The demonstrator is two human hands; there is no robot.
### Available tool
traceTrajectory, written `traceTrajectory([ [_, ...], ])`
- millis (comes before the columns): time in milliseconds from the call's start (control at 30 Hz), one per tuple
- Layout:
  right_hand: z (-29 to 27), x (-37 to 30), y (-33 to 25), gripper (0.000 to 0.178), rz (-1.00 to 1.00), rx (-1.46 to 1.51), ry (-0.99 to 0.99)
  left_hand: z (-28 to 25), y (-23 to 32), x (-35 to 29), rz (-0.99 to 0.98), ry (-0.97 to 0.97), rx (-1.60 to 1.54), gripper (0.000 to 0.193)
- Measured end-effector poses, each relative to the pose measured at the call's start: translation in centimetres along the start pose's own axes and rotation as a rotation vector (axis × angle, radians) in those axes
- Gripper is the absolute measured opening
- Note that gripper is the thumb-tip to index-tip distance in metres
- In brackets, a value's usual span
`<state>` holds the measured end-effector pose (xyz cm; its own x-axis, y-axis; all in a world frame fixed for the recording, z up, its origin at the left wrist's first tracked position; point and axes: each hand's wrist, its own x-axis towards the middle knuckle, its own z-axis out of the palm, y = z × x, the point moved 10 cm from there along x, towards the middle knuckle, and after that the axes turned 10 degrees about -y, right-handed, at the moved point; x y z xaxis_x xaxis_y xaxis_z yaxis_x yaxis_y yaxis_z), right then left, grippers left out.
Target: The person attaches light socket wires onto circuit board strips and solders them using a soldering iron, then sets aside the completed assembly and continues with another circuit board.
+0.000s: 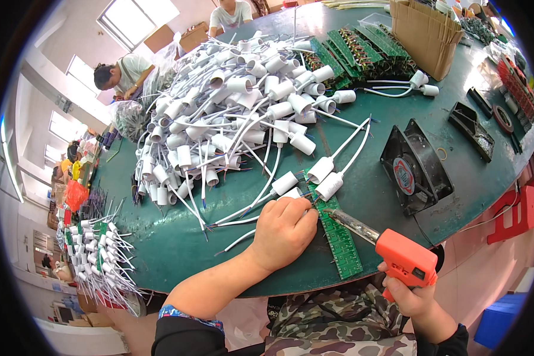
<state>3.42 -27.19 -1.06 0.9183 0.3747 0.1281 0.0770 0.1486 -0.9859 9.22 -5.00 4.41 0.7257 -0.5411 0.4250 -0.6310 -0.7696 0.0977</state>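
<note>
My right hand is wrapped round the handle of an orange soldering gun. Its metal tip reaches left onto a long green circuit board near the table's front. Closed at the board's left edge is my left hand, its fingers curled round a white cylindrical cable socket, mostly hidden by them. Two white sockets with cables lie across the board's far end, and another socket rests just beyond my left hand. What the left fingertips touch is hidden.
A big heap of white cabled sockets covers the middle. Stacked green boards and a cardboard box stand behind. To the right are a black fan and a black tray. Finished-looking bundles hang at left; two people sit across.
</note>
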Motion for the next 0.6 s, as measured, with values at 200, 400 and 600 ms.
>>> traceTrajectory([
  [200, 0.31, 0.38, 0.22, 0.041, 0.01, -0.054, -0.02, 0.03, -0.07, 0.01, -0.005, 0.006, -0.009, 0.018],
  [400, 0.2, 0.42, 0.95, 0.04, 0.032, -0.004, 0.01, 0.06, -0.06, 0.06, -0.003, 0.009, -0.014, 0.018],
  [600, 0.6, 0.5, 0.77, 0.037, -0.025, -0.067, -0.028, -0.01, -0.03, 0.08, -0.006, 0.006, -0.016, 0.018],
])
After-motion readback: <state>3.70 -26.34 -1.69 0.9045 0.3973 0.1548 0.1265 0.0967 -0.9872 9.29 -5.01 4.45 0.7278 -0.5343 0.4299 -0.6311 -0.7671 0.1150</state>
